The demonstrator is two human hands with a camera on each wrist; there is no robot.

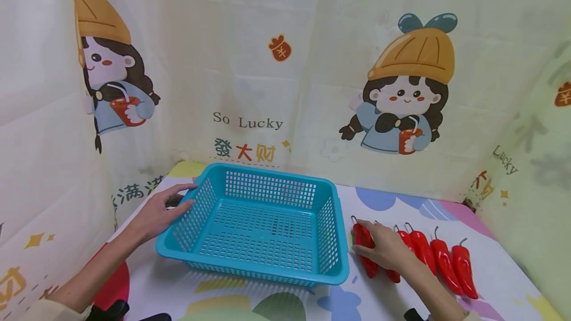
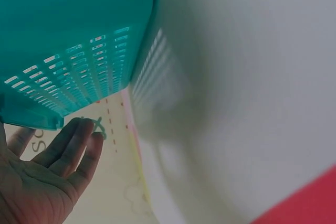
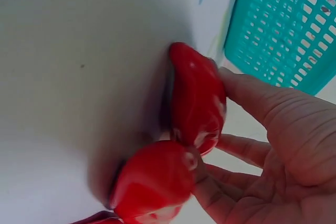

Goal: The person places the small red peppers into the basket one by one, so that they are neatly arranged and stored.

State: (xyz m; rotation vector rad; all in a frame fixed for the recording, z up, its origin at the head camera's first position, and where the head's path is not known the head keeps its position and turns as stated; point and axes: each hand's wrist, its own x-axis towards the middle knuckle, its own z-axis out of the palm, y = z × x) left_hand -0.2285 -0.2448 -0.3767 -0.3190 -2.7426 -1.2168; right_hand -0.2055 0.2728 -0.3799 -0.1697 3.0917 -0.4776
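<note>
A turquoise plastic basket (image 1: pixel 256 275) with perforated walls stands on the table with nothing in it. My left hand (image 1: pixel 156 214) touches its left rim, thumb and fingertips at the edge; the left wrist view has the fingers (image 2: pixel 73 148) fairly straight beside the rim. To the right of the basket, my right hand (image 1: pixel 387 245) pinches the leftmost red chili pepper (image 1: pixel 370 266) between thumb and fingers. A second red chili pepper (image 3: pixel 155 182) lies against it, with a finger at its side and the hand covering much of it in the head view.
Several more red chili peppers (image 1: pixel 446 266) lie in a row to the right of my right hand, stems pointing away. A patterned cloth (image 1: pixel 276 306) covers the table. Printed curtains (image 1: pixel 308 88) hang behind and on both sides.
</note>
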